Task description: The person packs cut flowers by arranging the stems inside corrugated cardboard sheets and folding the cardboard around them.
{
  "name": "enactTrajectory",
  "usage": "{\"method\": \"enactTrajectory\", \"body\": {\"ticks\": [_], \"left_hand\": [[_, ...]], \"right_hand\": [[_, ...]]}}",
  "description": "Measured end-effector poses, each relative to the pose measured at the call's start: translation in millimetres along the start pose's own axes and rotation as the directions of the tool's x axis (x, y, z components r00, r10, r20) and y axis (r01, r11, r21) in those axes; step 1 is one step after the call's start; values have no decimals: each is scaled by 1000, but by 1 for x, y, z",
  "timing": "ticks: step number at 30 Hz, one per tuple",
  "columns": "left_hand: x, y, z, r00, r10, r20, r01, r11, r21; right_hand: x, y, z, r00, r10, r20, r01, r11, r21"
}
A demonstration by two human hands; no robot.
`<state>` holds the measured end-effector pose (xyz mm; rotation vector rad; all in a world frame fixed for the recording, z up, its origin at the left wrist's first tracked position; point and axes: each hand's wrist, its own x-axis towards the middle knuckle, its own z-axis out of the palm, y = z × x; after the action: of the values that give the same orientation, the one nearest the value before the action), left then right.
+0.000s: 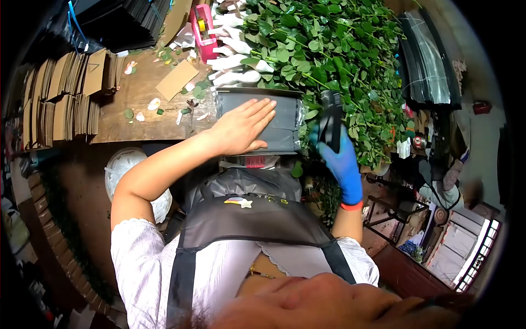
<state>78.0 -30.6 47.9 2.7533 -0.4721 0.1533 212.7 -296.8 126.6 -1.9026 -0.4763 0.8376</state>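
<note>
Left hand (245, 127): is lying open, nearly flat, on the gray box (286, 123), upper centre.
Gloved right hand (338, 156): is closing around a black tool (330, 119), beside leafy stems (350, 60).

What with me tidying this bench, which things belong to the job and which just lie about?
In use:
grey tray under left hand
black tool in right hand
probably the leafy stems

Apparently lying about:
loose cardboard piece
fallen petals
pink tape dispenser

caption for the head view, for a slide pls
Left hand flat on a grey tray, gloved right hand gripping a black tool beside leafy stems
</note>
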Motion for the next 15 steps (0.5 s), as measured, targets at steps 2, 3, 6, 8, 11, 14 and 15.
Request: {"method": "enactTrajectory", "body": {"ticks": [2, 3, 6, 8, 11, 14, 15], "left_hand": [[0, 1, 0, 1000, -6, 8, 6, 1000, 12], [0, 1, 0, 1000, -3, 0, 3, 1000, 16], [-2, 3, 2, 1000, -4, -6, 4, 1000, 29], [-1, 3, 3, 1000, -12, 1, 12, 999, 41], [-2, 2, 3, 1000, -8, -16, 8, 1000, 22], [-2, 3, 3, 1000, -13, -14, 14, 1000, 19], [-1, 3, 3, 1000, -12, -17, 13, 1000, 22]], "right_hand": [[-17, -40, 0, 973, 225, 42, -168, 827, -537], [-19, -27, 2, 970, 240, 32, -130, 628, -767], [-20, -6, 12, 953, 303, 15, -138, 476, -869], [-22, 12, 11, 976, 208, 64, -62, 545, -836], [-25, 43, 5, 993, 49, 107, 55, 613, -788], [-28, 76, 17, 990, -126, 65, 133, 676, -725], [-27, 76, 17, 997, -47, 58, 73, 736, -673]]}}
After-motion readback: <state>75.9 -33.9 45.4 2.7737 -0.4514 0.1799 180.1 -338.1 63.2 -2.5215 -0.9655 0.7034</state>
